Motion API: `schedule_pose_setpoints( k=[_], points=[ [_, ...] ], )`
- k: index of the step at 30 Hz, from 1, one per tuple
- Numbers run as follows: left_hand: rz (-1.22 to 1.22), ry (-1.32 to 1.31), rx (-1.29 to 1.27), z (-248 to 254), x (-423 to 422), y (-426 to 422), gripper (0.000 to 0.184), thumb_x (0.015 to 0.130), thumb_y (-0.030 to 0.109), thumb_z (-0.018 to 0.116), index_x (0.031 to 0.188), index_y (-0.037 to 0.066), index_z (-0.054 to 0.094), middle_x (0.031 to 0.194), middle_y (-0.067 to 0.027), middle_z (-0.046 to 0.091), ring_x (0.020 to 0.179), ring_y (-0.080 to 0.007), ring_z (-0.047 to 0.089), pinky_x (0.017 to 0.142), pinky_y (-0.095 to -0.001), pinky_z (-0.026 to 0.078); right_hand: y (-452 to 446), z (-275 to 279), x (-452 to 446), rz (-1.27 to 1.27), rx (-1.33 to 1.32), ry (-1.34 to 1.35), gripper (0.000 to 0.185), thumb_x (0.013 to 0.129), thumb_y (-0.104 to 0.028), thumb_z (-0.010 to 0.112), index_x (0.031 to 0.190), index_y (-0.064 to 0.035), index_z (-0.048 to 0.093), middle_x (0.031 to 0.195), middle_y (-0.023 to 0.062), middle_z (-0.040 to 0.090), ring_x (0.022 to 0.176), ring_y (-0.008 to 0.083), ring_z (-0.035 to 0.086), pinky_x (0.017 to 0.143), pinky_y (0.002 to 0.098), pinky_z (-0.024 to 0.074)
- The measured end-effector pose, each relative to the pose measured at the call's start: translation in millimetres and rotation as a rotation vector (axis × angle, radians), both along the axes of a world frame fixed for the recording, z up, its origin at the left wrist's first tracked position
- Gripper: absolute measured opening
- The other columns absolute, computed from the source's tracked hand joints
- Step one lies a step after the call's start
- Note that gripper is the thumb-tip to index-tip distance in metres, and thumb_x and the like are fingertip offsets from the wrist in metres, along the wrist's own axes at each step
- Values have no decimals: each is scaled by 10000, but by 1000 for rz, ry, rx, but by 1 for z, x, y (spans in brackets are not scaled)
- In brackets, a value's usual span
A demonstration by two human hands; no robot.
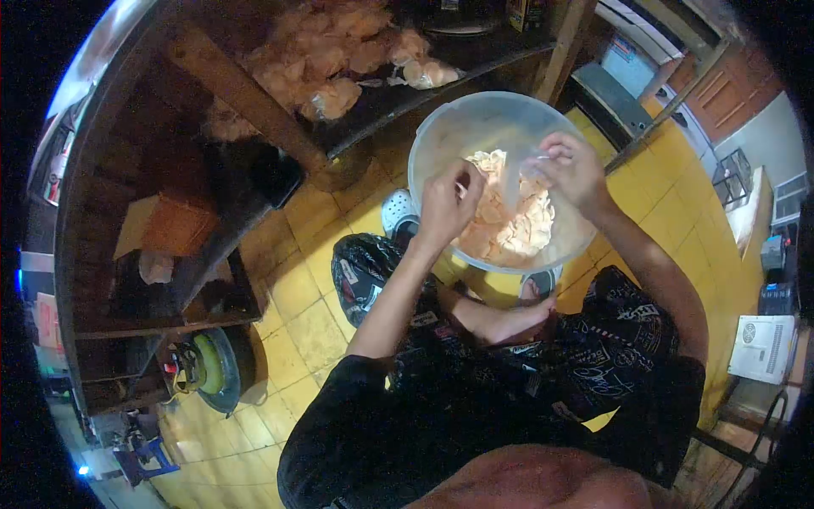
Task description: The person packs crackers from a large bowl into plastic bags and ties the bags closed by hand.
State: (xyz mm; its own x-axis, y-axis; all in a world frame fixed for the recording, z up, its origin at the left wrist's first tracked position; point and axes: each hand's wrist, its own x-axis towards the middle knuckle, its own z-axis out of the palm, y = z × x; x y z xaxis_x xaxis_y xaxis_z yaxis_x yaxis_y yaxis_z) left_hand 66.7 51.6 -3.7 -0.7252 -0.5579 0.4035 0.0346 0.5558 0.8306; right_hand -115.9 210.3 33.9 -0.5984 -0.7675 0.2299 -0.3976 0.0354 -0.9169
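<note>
1. Thin, irregular, pale-orange and cream chips (526,233): loose heap at the bottom of a wide, round, translucent plastic tub (449,127). Broad, curled flakes, paler at the edges of the heap, orange toward the middle. Single pieces hard to count.
2. Clear, thin plastic film (530,165): bunched at the fingers over the heap, inside the rim outline. Blurred; can't tell its full shape or whether it has contents.
3. Right hand (572,174): grip clamped on the film, thumb against fingers.
4. Left hand (449,199): over the tub's left side, fingers curled, thumb and index close together. Can't tell if that grip has anything in it.
5. In the way: both hands cover parts of the heap.
6. Tub is in front of the person's black, white-printed trousers (619,339), above a yellow tiled floor (309,339). Pale perforated clog (397,210) just beside its left wall.
7. Beyond the tub: dark wooden shelf unit (246,68) with a pile of clear bags of orange-tan contents (331,51).
8. Left: open brown cardboard box (174,225) on a lower shelf. Far right: white boxy appliance (761,348).
</note>
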Motion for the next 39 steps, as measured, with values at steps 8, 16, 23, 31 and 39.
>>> schedule_pose_setpoints(
  k=[8,16,23,31,39],
  points=[
    [-162,-33,189,9,-1,25,129,861,73,665,925,-5,585,648,-123,616,596,-205,648,574,-332,497,-10,0,22,320,114,-410,242,901,13,604,1139,51,625,1022,117,687,892,167,667,840,287,548],
    [45,-142,-217,-3,0,-21,114,854,100,631,870,-13,627,751,-181,668,667,-303,683,629,-380,532,6,-5,2,13,221,23,174,908,-18,585,1040,26,689,995,110,706,855,145,663,782,277,529],
    [408,154,-568,11,-18,-5,147,847,143,673,869,4,632,725,-137,624,632,-288,605,613,-395,486,6,-8,2,-144,190,262,86,915,-40,580,973,18,608,902,114,696,831,150,666,722,284,524],
    [-170,-55,194,34,-18,32,201,853,173,738,872,12,621,768,-59,651,708,-119,592,636,-282,484,-10,19,36,133,108,-272,92,886,-29,627,962,-4,583,814,47,656,738,87,614,642,224,497],
    [-52,181,629,17,-10,1,48,914,0,572,907,0,525,790,-117,641,680,-179,668,616,-301,586,-14,22,26,72,150,271,144,826,-85,717,890,-30,600,718,29,624,671,93,597,606,265,487]
  ],
)
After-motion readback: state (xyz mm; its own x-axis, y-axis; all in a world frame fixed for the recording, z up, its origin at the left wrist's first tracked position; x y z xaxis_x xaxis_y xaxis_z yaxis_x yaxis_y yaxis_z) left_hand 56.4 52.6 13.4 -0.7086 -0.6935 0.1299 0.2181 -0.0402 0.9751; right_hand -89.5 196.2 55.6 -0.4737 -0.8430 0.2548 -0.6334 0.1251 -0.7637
